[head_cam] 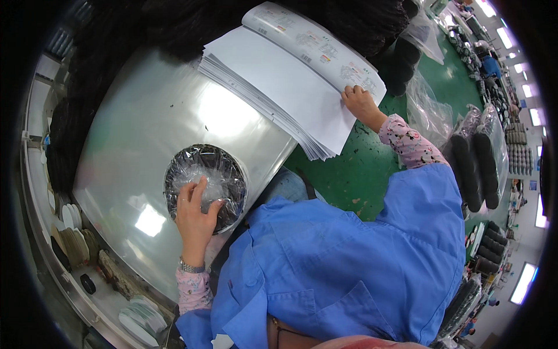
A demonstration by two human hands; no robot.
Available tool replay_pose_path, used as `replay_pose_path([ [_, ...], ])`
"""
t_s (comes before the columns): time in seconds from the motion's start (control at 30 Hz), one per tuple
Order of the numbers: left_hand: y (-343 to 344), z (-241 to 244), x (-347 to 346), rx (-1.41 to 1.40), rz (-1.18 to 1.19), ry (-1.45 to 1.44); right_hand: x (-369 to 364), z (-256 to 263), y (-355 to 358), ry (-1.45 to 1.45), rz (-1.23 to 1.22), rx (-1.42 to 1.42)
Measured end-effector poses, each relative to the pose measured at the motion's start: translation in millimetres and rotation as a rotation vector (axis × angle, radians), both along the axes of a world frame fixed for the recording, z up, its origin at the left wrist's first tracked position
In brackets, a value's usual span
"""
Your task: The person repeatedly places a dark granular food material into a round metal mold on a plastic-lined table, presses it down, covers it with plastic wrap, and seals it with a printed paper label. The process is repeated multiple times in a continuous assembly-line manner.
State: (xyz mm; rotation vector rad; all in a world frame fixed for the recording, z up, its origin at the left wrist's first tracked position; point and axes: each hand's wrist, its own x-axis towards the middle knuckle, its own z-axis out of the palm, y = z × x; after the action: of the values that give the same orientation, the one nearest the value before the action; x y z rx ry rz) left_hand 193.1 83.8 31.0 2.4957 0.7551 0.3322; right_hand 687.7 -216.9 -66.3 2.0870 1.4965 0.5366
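Note:
My left hand (195, 220), fingers spread, rests over the gathered middle of a round dark bundle wrapped in clear plastic film (226, 174). This bundle sits on a shiny metal tabletop (144, 122), near the edge closest to my body. At the table's far right corner lies a thick stack of white paper sheets (283, 83), partly overhanging the edge. A printed sheet (305, 39) bearing writing and barcodes is curled along the stack's far side. My right hand (362, 104) pinches its near right corner.
Dark fibrous material (117, 56) is heaped along the table's far and left sides. White discs (141, 318) and a black ring (87, 283) lie on a lower shelf at left. Plastic-wrapped dark rolls (488, 157) stand at right by the green floor (366, 174).

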Motion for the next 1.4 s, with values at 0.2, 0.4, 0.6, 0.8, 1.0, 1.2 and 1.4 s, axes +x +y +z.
replay_pose_path([
  [0.2,-1,-2,-3,-0.003,0.005,-0.014,6,10,0,0.103,0.063,-0.055],
  [0.4,-1,0,-2,-0.006,0.008,-0.007,13,12,-7,0.161,0.051,0.072],
  [0.6,0,0,-3,-0.011,0.0,-0.023,-6,-1,4,-0.121,0.045,-0.053],
  [0.8,-2,1,-4,-0.005,0.004,-0.04,16,2,-15,0.207,0.064,0.091],
  [1.0,0,0,-5,-0.009,0.001,-0.038,-11,-6,7,-0.312,0.033,-0.179],
  [1.2,1,1,-3,-0.038,-0.002,-0.026,36,-30,-14,0.118,0.073,0.001],
  [1.4,2,8,-7,-0.1,-0.033,-0.088,161,117,-158,0.685,-0.691,1.254],
])
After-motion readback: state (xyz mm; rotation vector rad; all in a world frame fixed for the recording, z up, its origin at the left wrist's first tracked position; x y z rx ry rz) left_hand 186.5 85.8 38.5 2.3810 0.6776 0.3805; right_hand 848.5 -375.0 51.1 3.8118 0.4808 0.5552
